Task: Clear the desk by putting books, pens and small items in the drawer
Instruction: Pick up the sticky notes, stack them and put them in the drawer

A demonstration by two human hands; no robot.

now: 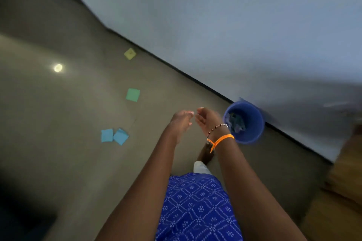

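Paper squares (132, 95) litter floor (58, 123) beside bin (252, 123).

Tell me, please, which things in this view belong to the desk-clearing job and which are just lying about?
Belonging to the job:
- left hand, open, empty
- right hand, open, empty
- possibly the paper squares on the floor: yellow, green, two blue

Just lying about:
- blue bucket by the wall, with scraps inside
- wooden furniture, blurred
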